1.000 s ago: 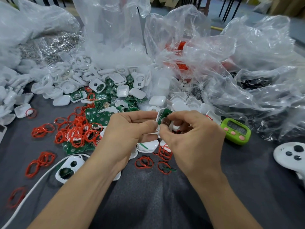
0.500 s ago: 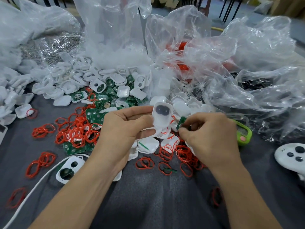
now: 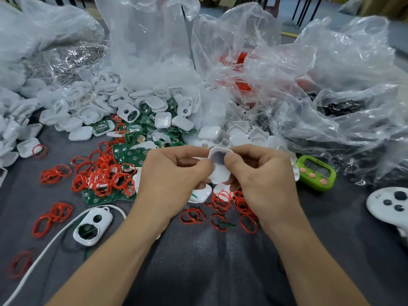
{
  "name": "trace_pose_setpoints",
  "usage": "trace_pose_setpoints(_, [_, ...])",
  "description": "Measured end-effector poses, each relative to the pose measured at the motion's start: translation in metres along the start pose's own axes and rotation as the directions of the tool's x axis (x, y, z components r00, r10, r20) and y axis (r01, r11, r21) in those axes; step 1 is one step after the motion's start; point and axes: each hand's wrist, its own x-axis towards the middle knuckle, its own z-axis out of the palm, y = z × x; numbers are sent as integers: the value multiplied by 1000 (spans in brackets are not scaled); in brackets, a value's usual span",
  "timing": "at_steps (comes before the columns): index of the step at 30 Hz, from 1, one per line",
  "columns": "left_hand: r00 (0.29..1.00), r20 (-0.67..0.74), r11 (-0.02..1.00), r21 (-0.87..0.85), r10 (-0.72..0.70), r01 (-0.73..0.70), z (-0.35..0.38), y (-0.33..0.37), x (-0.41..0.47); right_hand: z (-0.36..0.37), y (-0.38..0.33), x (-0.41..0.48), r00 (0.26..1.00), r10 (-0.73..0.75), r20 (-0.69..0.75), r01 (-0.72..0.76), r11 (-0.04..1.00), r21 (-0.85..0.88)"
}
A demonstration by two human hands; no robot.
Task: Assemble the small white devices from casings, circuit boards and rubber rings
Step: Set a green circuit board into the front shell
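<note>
Both hands meet over the middle of the table on one small white casing (image 3: 218, 166). My left hand (image 3: 174, 180) pinches its left edge between thumb and fingers. My right hand (image 3: 260, 180) grips its right side, thumb pressed on the casing's face. The green circuit board seen a moment ago is hidden. Behind the hands lies a heap of white casings (image 3: 141, 107) mixed with green circuit boards (image 3: 132, 151). Red rubber rings (image 3: 103, 173) are strewn to the left and under the hands (image 3: 220, 202).
Crumpled clear plastic bags (image 3: 320, 85) of parts fill the back and right. A green timer (image 3: 315, 173) sits right of my hands, a white controller (image 3: 390, 204) at the right edge. An open white casing (image 3: 92, 226) and a white cable (image 3: 44, 250) lie front left on dark cloth.
My right hand, which held a green board apart from the casing, has come back to the left and closed on the casing. The casing's dark-windowed face is now covered by my thumbs.
</note>
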Motion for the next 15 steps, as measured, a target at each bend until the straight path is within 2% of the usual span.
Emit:
trace_pose_setpoints(4, [996,-62,988,142,70,-61,0,-1,-2,3,1,-3,996,-76,45,80,993,-92])
trace_pose_setpoints(11, [996,-76,996,80,48,-42,-3,-1,2,6,4,-5,995,-86,49,90,991,-95])
trace_pose_setpoints(15, [994,-80,993,103,72,-63,-6,-1,2,7,6,-5,995,-93,40,97,992,-85])
